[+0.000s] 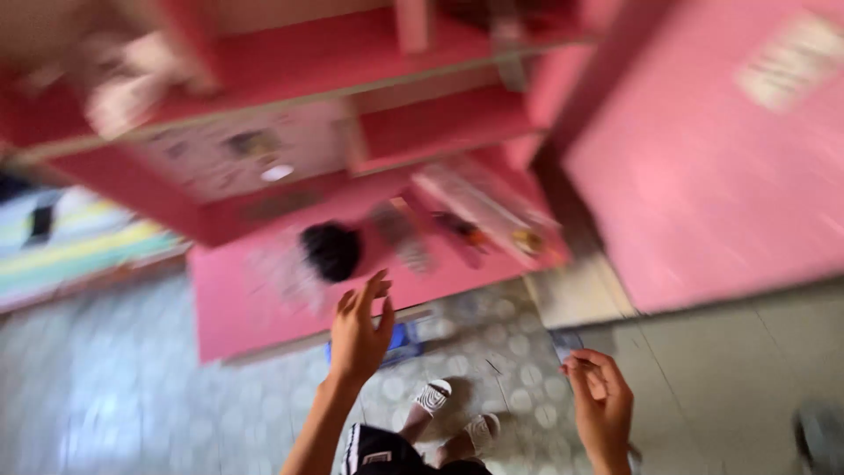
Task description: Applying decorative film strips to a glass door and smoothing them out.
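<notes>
Leftmost, a striped mat [70, 246] in pale green, yellow and blue, blurred, lying beyond the patterned floor [132, 396]. Above it, pink shelving [290, 62] tilted across the frame, with pale smeared shapes on the upper left shelf, too blurred to identify. Lower down, a pink desk surface [237, 299] carrying a round black object [331, 251], dark and fuzzy-edged, kind not clear. Just below that object, the left hand [359, 330], raised with palm toward the desk, fingers [376, 286] upright and only slightly apart, gripping nothing, fingertips near the black object but not touching it. Behind the wrist, a small blue item [400, 343] on the floor at the desk's edge. Further down, two feet in white slip-on sandals [457, 413] with dark stripes, standing on the pebbled tiles, and dark shorts at the bottom edge. Right of the black object, several long thin things [475, 224] strewn on the desk, streaked by motion, not identifiable. Next, the right hand [600, 400], lower and well apart from the left, fingers curled inward, thumb and forefinger seemingly pinching a small dark flat piece [565, 343]; hard to tell what it is. Rightmost, a large pink panel [703, 176] with a pale label near its top, and plain grey floor tiles [730, 378] beneath.
</notes>
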